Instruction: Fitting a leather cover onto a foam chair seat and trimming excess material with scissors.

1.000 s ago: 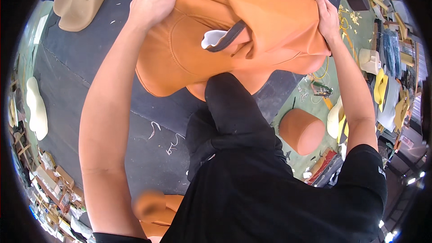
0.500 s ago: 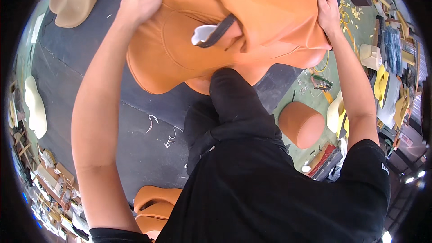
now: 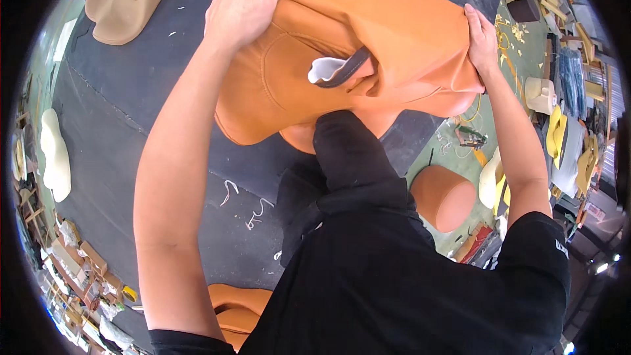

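The orange leather cover (image 3: 394,46) lies bunched over a form at the counter's near edge, above the person's raised knee (image 3: 348,151); the left hand (image 3: 243,6) is clenched on its far left edge, the right hand (image 3: 483,43) grips its right edge; judging by the slack folds and the grey-and-white tab (image 3: 335,71) poking out, the cover is only partly pulled on, with smoothing left.

Orange cover (image 3: 394,46) underside hidden; right clutter blurry.
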Tool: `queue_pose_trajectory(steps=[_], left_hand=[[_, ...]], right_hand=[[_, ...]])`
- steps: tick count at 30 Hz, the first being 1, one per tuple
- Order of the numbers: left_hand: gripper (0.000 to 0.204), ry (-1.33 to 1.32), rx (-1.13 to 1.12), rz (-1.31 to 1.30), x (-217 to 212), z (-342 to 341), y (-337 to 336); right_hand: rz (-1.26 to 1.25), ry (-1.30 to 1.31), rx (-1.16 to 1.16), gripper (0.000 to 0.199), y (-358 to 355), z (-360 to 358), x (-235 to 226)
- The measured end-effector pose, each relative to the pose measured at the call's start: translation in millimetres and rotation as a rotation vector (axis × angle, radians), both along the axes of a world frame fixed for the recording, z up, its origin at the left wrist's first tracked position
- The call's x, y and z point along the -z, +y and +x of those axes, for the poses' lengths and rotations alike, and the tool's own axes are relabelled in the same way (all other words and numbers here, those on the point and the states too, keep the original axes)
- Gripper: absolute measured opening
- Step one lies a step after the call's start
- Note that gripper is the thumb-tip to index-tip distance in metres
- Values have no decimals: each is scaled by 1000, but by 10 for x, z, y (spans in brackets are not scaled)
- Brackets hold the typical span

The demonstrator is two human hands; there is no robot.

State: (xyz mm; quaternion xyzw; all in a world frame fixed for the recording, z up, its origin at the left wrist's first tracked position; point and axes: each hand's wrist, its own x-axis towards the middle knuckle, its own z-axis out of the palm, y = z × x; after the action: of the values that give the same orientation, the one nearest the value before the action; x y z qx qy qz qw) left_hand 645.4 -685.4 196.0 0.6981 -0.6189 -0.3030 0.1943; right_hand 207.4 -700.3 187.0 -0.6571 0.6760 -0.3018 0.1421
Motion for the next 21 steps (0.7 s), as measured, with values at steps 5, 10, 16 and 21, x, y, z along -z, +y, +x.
queue_pose_trajectory(steps=[5,10,16,21], left_hand=[[60,170,65,-4,135,97,-134],[59,18,44,-13,26,-32,-104],[58,3,24,-30,41,-54,-119],[58,73,88,-46,68,-23,-156]], right_hand=[[7,-60,-1,53,-136,29,25],[-14,-72,19,54,-33,-80,22],[-28,-67,27,54,-40,-122,67],[96,-65,18,59,-89,-141,55]])
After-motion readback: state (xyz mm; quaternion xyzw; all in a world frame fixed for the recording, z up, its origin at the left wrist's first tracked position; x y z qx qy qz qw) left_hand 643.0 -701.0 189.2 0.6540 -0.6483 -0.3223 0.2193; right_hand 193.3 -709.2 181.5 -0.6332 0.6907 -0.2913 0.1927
